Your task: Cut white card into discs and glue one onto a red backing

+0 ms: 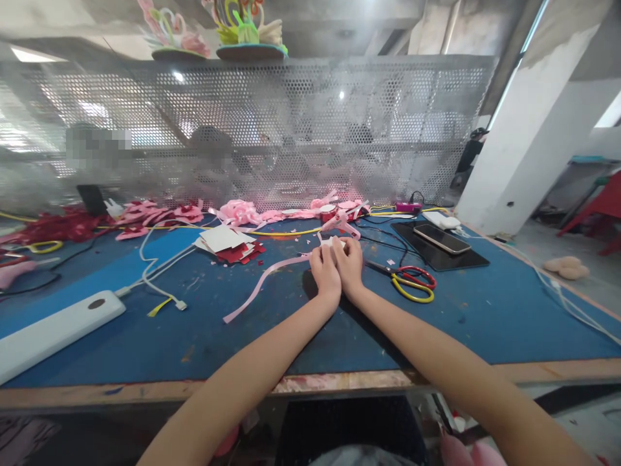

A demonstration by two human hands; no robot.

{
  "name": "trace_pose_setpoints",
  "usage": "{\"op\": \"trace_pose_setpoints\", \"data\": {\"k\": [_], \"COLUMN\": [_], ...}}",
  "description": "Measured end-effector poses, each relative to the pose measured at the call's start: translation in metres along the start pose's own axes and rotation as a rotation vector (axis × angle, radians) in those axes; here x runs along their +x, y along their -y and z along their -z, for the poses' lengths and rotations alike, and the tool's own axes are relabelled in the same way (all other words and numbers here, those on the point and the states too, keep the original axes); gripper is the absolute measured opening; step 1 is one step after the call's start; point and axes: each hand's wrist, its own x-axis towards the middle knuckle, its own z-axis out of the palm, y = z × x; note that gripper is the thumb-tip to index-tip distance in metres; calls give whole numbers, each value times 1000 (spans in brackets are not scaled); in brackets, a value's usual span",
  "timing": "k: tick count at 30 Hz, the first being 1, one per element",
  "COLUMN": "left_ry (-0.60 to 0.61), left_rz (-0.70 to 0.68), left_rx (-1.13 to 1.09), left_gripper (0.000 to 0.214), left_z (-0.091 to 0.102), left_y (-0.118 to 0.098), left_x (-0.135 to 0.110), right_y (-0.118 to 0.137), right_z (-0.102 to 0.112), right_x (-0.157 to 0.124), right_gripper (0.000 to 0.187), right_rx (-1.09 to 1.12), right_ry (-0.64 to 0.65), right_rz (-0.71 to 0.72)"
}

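Observation:
My left hand (325, 270) and my right hand (349, 264) are pressed side by side over the blue table top (242, 323), fingers curled together on a small white piece (332, 242) at their tips. A pale pink ribbon (262, 283) runs from my left hand down and leftward across the table. Both hands are closed in a pinch on the ribbon and the white piece. Red-and-yellow handled scissors (410, 279) lie just right of my right hand, untouched.
A stack of white and red cards (228, 244) lies to the left. Pink ribbon bows (237, 211) and red scraps line the perforated metal screen (272, 129). A phone (441, 238) rests on a black pad at right. A white power bank (53, 330) with cables sits front left.

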Motion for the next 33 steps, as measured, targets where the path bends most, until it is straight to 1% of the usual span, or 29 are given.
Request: {"op": "trace_pose_setpoints", "data": {"k": [3,6,9,11,13,15,19,22,25,30,33], "left_ry": [65,139,163,125,56,-27,-160,-202,-169,-32,1], "left_rz": [-53,-89,-84,-62,-32,7,73,96,99,57,37], "left_rx": [78,130,137,129,115,95,69,79,102,145,197], "left_gripper": [27,22,20,25,32,36,41,44,48,48,47], "left_z": [1,4,4,0,-3,-6,-1,7,10,7,6], "left_y": [-4,-6,-4,-1,2,5,9,12,14,14,11], "left_x": [1,10,20,24,29,35,47,54,57,54,52], "right_y": [-4,-11,-16,-16,-16,-14,-10,-8,-9,-14,-12], "right_z": [3,4,4,3,2,1,-2,-1,4,13,16], "right_x": [6,15,20,21,19,16,9,8,13,26,29], "right_gripper": [36,39,39,39,38,36,28,29,32,35,36], "right_rx": [-69,-109,-119,-117,-106,-84,-33,-18,-42,-139,-200], "right_ry": [2,27,54,67,91,143,330,474,535,507,484], "right_rz": [15,27,55,80,111,155,277,358,395,399,405]}}
